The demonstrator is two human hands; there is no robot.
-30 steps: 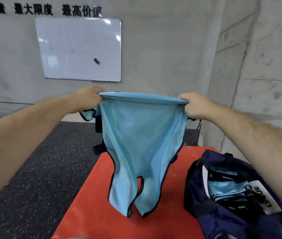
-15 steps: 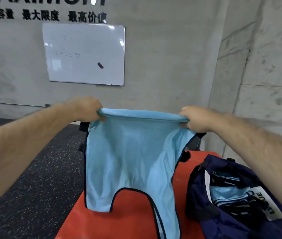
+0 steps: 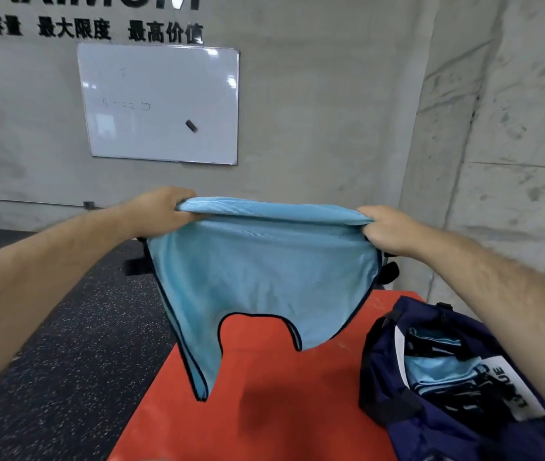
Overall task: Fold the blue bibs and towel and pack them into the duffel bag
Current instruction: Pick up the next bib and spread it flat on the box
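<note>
Since a second ago the blue bib (image 3: 258, 271) has opened out. Then it hung as a narrow drape with its two straps close together; now it spreads wide between our hands, and the arch-shaped cut-out at its lower edge gapes over the red counter (image 3: 264, 410). Half a second ago one strap trailed out of the bottom of the view. Now both lower ends show: a long pointed one at the left and a shorter rounded lobe at the right.

The bib is thin, light blue cloth with a fine ribbed weave, piped in dark trim along its curved edges. Its top edge is rolled into a soft fold. We cannot tell whether the long strap end touches the counter, which looks smooth and slightly glossy.

Our left hand (image 3: 161, 211) clutches the top left corner, knuckles up, fingers curled under the fold. Our right hand (image 3: 387, 231) grasps the top right corner the same way. Both forearms reach forward at about the same height and hold the bib taut above the counter.

The navy duffel bag (image 3: 377, 367) sits open on the right of the counter, with folded blue cloth (image 3: 441, 371) inside. Behind are a speckled dark floor (image 3: 65, 344), a concrete wall (image 3: 331, 94) and a whiteboard (image 3: 161, 104).
</note>
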